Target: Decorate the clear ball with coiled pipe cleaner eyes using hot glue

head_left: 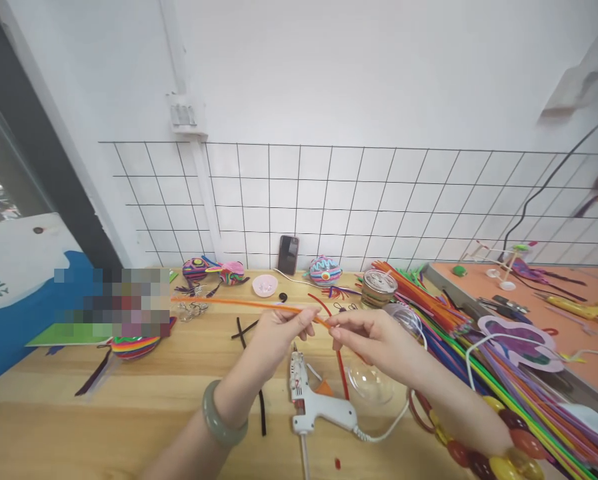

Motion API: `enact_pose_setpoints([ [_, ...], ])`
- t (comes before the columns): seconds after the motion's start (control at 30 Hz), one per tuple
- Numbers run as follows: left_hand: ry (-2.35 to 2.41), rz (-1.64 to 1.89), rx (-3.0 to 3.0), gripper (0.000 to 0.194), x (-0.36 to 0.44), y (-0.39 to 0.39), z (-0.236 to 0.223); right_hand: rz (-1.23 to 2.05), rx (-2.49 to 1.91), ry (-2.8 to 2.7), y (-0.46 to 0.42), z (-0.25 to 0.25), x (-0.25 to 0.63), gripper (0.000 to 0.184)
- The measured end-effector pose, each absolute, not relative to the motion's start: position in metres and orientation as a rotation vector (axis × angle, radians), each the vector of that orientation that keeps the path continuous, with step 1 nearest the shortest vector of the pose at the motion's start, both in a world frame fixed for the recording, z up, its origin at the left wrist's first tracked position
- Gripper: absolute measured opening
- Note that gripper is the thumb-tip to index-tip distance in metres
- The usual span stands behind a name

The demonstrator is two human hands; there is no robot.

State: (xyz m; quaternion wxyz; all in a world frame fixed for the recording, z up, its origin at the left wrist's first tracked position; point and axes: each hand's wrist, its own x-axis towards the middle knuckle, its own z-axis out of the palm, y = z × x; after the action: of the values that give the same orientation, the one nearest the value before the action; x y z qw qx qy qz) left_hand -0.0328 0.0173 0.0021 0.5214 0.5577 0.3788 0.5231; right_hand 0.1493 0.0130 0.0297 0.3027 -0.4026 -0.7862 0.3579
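Observation:
My left hand (281, 331) and my right hand (366, 335) both pinch a long orange pipe cleaner (229, 303) above the wooden table (129, 413). The pipe cleaner sticks out far to the left of my left hand. My fingertips nearly meet at its right end. A red pipe cleaner (341, 370) curves down from near my right fingers. Under my hands lies a white glue gun (311, 400) with its white cord. A clear plastic half dome (371, 383) sits just right of the gun.
A big pile of coloured pipe cleaners (479, 353) fills the right side. A phone (288, 254) leans on the tiled wall beside woven yarn shapes (325, 270), a pink dish (265, 285) and a lidded cup (379, 288). Black pipe cleaner pieces (243, 330) lie on the wood. An orange board (553, 293) holds tools.

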Motion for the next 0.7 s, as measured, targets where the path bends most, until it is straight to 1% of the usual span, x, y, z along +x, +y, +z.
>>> enact_pose_setpoints([
  [0.1, 0.928, 1.311, 1.252, 0.027, -0.039, 0.021, 0.003, 0.910, -1.160, -2.034, 0.016, 0.027, 0.151, 0.025],
  [0.23, 0.956, 1.385, 1.245, 0.028, -0.042, 0.024, 0.001, 0.650, -1.202, -2.079, 0.016, 0.020, 0.152, 0.022],
  [0.47, 0.990, 1.329, 1.259, 0.027, -0.037, 0.021, -0.001, 0.222, -1.177, -2.142, 0.024, 0.008, 0.159, 0.020],
  [0.6, 1.018, 1.320, 1.294, 0.028, -0.035, 0.018, 0.002, 0.068, -1.147, -2.186, 0.029, 0.004, 0.166, 0.019],
  [0.7, 1.024, 1.308, 1.378, 0.024, -0.034, 0.016, 0.005, -0.007, -1.099, -2.219, 0.030, 0.003, 0.168, 0.020],
])
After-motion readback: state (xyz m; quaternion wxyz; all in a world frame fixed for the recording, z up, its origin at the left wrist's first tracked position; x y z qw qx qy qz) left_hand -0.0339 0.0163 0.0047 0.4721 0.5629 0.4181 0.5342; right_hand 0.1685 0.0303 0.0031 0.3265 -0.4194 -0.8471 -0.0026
